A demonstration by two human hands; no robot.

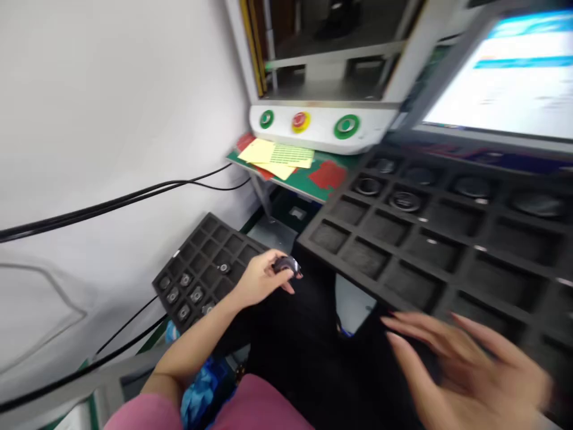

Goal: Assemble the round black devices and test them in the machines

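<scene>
My left hand (262, 278) reaches down to the left and pinches a small round dark metal part (286, 266) just right of a low black grid tray (197, 269). That tray holds several similar round parts in its near cells. My right hand (465, 364) is blurred, fingers spread and holding nothing, at the near edge of a large black foam grid tray (430, 239). A few round parts (405, 201) lie in that tray's far cells.
A machine panel (313, 122) with two green buttons and a red one stands behind. Yellow papers (277, 156) lie on a green mat. A lit monitor (505, 77) is at the upper right. Black cables (111, 206) run along the white wall at left.
</scene>
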